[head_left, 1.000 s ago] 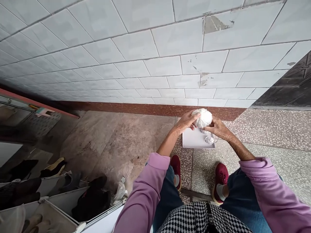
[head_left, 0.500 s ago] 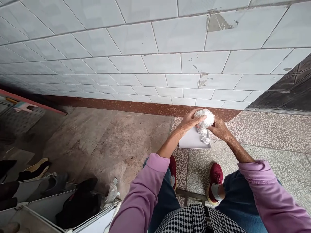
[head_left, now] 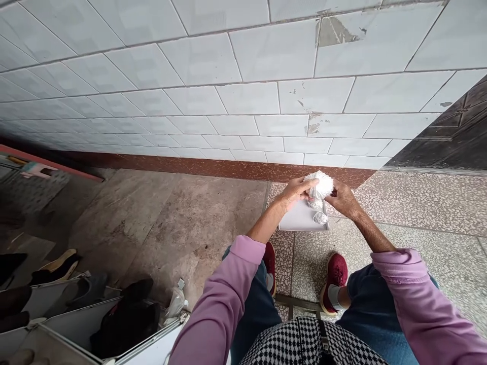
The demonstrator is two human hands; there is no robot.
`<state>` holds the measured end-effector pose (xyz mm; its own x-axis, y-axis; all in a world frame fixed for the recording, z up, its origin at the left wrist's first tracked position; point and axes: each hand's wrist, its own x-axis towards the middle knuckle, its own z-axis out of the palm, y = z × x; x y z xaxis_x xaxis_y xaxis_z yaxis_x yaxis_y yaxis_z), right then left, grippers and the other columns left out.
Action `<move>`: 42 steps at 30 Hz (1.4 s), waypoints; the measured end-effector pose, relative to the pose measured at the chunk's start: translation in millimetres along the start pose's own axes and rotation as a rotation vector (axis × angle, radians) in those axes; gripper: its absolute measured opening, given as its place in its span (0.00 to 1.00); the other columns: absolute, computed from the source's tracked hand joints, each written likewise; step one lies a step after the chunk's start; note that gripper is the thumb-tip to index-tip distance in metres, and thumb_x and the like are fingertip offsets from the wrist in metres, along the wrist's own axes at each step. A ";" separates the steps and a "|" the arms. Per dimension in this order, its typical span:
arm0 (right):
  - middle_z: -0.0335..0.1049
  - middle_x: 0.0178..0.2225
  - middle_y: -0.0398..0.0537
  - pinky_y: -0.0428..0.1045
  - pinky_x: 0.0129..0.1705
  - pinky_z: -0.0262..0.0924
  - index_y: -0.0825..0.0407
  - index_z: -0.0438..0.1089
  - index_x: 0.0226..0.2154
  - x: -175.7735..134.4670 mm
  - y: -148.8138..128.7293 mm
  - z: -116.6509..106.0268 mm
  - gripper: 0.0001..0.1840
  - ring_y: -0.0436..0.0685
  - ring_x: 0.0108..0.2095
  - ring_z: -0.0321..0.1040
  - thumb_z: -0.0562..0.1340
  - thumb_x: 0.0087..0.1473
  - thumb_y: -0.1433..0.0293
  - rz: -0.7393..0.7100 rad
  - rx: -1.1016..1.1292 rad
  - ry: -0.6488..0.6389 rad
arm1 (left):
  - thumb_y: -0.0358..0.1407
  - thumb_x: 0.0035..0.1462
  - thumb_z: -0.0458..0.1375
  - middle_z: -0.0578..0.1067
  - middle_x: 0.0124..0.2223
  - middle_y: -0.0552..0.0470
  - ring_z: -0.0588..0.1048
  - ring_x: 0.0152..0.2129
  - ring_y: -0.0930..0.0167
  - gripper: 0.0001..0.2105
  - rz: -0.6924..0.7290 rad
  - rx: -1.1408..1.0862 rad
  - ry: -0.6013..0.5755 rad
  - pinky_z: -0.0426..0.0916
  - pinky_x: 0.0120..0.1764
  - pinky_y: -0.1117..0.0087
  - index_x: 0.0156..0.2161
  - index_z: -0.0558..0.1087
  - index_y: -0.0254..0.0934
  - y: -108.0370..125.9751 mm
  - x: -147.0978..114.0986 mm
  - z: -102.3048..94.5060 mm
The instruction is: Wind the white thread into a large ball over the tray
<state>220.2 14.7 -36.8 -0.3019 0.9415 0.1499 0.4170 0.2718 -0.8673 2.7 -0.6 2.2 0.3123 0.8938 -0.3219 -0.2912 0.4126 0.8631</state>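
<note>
Between my two hands is a round white pleated ball point(head_left: 321, 184), held above a shallow light-grey tray point(head_left: 297, 221). My left hand point(head_left: 297, 192) grips its left side, with the thumb laid across the front. On the ball's right side, the fingers of my right hand point(head_left: 342, 198) are closed at its edge, partly hidden behind it. Down in the tray lies a small silvery-white ball point(head_left: 320, 218). Another silvery piece point(head_left: 315, 204) shows just under the held ball, mostly covered by it.
A white tiled wall point(head_left: 251, 101) with a brown skirting point(head_left: 198, 167) rises ahead. My red shoes point(head_left: 337, 274) stand on the speckled floor near the tray. At lower left are shoe racks point(head_left: 140, 339) with dark shoes and a plastic bag point(head_left: 177, 301). A dark door point(head_left: 456, 132) is at right.
The white pleated ball has turned and tilted slightly in my hands, and my left thumb sits a little differently on it. The whole view has shifted slightly.
</note>
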 end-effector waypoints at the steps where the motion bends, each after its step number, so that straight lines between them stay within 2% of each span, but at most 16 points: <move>1: 0.76 0.30 0.46 0.52 0.34 0.62 0.49 0.75 0.40 1.2 -1.5 2.5 0.19 0.58 0.30 0.66 0.71 0.54 0.53 -0.002 0.008 0.005 | 0.55 0.40 0.80 0.83 0.43 0.40 0.80 0.41 0.63 0.34 0.015 -0.046 0.026 0.78 0.44 0.60 0.46 0.80 0.34 -1.0 1.5 0.4; 5: 0.68 0.23 0.43 0.52 0.31 0.58 0.45 0.65 0.32 1.9 -13.3 20.0 0.26 0.56 0.25 0.61 0.60 0.67 0.42 0.013 0.047 0.007 | 0.55 0.43 0.78 0.83 0.51 0.39 0.79 0.51 0.58 0.32 0.099 -0.219 0.094 0.76 0.45 0.62 0.47 0.79 0.37 4.0 5.9 6.3; 8: 0.65 0.22 0.42 0.53 0.30 0.57 0.43 0.62 0.33 -4.5 -28.0 33.9 0.30 0.57 0.23 0.60 0.53 0.71 0.37 0.001 0.038 -0.054 | 0.55 0.47 0.76 0.83 0.53 0.41 0.79 0.50 0.60 0.29 0.147 -0.229 0.194 0.74 0.43 0.66 0.47 0.77 0.38 12.0 9.5 9.3; 12: 0.69 0.27 0.45 0.54 0.35 0.60 0.46 0.68 0.37 -17.3 -50.7 36.5 0.31 0.59 0.27 0.65 0.51 0.74 0.38 -0.037 -0.018 -0.142 | 0.51 0.45 0.77 0.82 0.47 0.47 0.79 0.42 0.66 0.29 0.198 -0.054 0.376 0.72 0.42 0.68 0.47 0.75 0.39 16.8 14.5 5.4; 15: 0.66 0.26 0.44 0.53 0.35 0.60 0.46 0.71 0.37 -21.8 -65.2 23.1 0.33 0.58 0.27 0.64 0.51 0.74 0.37 -0.052 0.022 -0.166 | 0.42 0.43 0.78 0.82 0.45 0.48 0.79 0.43 0.65 0.26 0.244 0.184 0.421 0.73 0.47 0.65 0.47 0.76 0.38 16.0 14.2 3.2; 18: 0.65 0.26 0.43 0.53 0.35 0.59 0.46 0.70 0.34 -18.2 -73.2 0.2 0.36 0.57 0.27 0.61 0.54 0.71 0.34 -0.080 0.072 -0.082 | 0.38 0.43 0.79 0.83 0.45 0.48 0.79 0.45 0.63 0.25 0.249 0.377 0.339 0.72 0.50 0.63 0.45 0.77 0.37 13.7 10.0 6.6; 21: 0.64 0.26 0.43 0.54 0.35 0.59 0.46 0.68 0.30 -11.1 -73.4 -23.9 0.38 0.56 0.28 0.60 0.56 0.68 0.31 -0.101 0.059 0.042 | 0.46 0.48 0.76 0.82 0.44 0.47 0.78 0.42 0.65 0.23 0.213 0.444 0.169 0.71 0.47 0.63 0.45 0.78 0.37 9.7 5.5 11.8; 24: 0.61 0.24 0.43 0.54 0.34 0.56 0.46 0.64 0.26 -6.9 -68.6 -38.3 0.39 0.55 0.27 0.57 0.58 0.66 0.29 -0.091 0.038 0.090 | 0.54 0.51 0.72 0.80 0.41 0.50 0.75 0.36 0.69 0.25 0.154 0.414 0.034 0.68 0.41 0.66 0.46 0.78 0.37 3.1 4.5 13.9; 28: 0.59 0.24 0.42 0.53 0.32 0.55 0.46 0.63 0.25 -5.6 -60.4 -39.9 0.39 0.55 0.27 0.55 0.58 0.66 0.29 -0.099 0.042 0.090 | 0.58 0.47 0.71 0.77 0.36 0.53 0.71 0.30 0.73 0.28 0.050 0.350 -0.016 0.64 0.35 0.68 0.45 0.78 0.38 -5.7 7.7 14.1; 34: 0.60 0.24 0.42 0.54 0.33 0.55 0.46 0.63 0.26 -2.6 -46.4 -37.9 0.35 0.55 0.27 0.55 0.61 0.67 0.35 -0.070 0.041 0.153 | 0.58 0.41 0.75 0.78 0.37 0.52 0.73 0.32 0.72 0.33 -0.020 0.192 -0.011 0.67 0.35 0.69 0.45 0.77 0.38 -7.4 5.4 17.7; 37: 0.62 0.25 0.42 0.53 0.32 0.54 0.46 0.64 0.27 0.1 -39.0 -38.3 0.31 0.54 0.27 0.56 0.63 0.67 0.40 -0.042 0.065 0.151 | 0.57 0.41 0.77 0.80 0.40 0.48 0.78 0.37 0.68 0.33 -0.033 0.168 -0.071 0.72 0.39 0.67 0.47 0.78 0.39 -6.8 2.0 18.2; 42: 0.64 0.25 0.43 0.52 0.33 0.55 0.47 0.66 0.27 7.0 -25.4 -34.7 0.24 0.55 0.29 0.59 0.63 0.65 0.48 -0.014 0.071 0.122 | 0.58 0.42 0.76 0.83 0.50 0.40 0.81 0.49 0.59 0.38 0.015 0.015 -0.154 0.78 0.47 0.60 0.55 0.76 0.39 -2.2 0.0 17.8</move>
<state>237.3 21.3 2.8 -0.1990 0.9560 0.2155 0.3502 0.2748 -0.8955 19.4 -4.7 7.2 0.4431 0.8618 -0.2468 -0.2834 0.3959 0.8735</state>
